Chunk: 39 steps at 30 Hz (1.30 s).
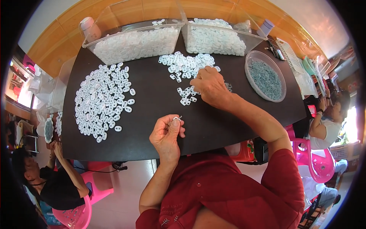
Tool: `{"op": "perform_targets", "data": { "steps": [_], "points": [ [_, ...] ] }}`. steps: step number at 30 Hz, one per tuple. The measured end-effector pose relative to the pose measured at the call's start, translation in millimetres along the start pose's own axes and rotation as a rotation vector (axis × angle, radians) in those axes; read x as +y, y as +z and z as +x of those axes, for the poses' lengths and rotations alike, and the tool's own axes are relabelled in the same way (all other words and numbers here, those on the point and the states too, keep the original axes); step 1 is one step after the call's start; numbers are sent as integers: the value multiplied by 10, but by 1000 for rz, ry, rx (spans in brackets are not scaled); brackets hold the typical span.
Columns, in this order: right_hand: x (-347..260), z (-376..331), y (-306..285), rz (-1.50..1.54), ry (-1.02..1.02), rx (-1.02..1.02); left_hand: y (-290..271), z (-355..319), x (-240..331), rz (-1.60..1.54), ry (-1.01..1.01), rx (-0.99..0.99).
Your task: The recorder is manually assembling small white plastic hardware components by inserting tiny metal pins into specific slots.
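My left hand [167, 135] is closed above the near middle of the table, thumb and fingertips pinching a small white plastic piece [177, 118]. A thin bit sticks out of that piece, too small to make out. My right hand [211, 86] is reaching over the tabletop with its fingers curled together and its fingertips partly hidden. Under and beyond it lies a heap of small white plastic parts [187, 63]. Closer to me is a smaller cluster of white pieces [186, 95]. Just right of the right hand sits a little pile of grey metal bits [228, 87].
A wide spread of oval white pieces [101, 101] covers the table's left. Two clear bins [131, 27] of white parts stand at the back. A round tub [281, 100] of small metal bits is at right. People sit on both sides, with pink chairs [322, 166].
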State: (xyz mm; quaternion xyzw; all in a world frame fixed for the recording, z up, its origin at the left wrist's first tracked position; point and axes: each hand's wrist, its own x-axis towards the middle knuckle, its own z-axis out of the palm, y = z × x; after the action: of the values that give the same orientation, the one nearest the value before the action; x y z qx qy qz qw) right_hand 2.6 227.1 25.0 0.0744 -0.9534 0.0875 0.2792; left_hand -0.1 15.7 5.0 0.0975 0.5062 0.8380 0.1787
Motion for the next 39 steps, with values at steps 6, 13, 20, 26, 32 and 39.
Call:
{"op": "perform_targets", "data": {
  "steps": [6, 13, 20, 26, 32, 39],
  "points": [
    [40, 45, 94, -132, -109, -68, -28, -5, -28, -25, 14, -8],
    [-222, 23, -78, 310, 188, -76, -38, 0, -18, -19, 30, -11],
    [-549, -59, -156, 1072, 575, -210, 1, -23, 35, 21, 27, 10],
    [-635, -70, -127, 1226, 681, -226, -15, -38, 83, 34, 2, 34],
    [-650, -69, -106, 1247, 713, -219, -4, -39, 109, 64, -11, 54],
    [-682, -76, -67, 1261, 722, -210, -4, -42, 128, 77, -22, 57]
  ]
}}
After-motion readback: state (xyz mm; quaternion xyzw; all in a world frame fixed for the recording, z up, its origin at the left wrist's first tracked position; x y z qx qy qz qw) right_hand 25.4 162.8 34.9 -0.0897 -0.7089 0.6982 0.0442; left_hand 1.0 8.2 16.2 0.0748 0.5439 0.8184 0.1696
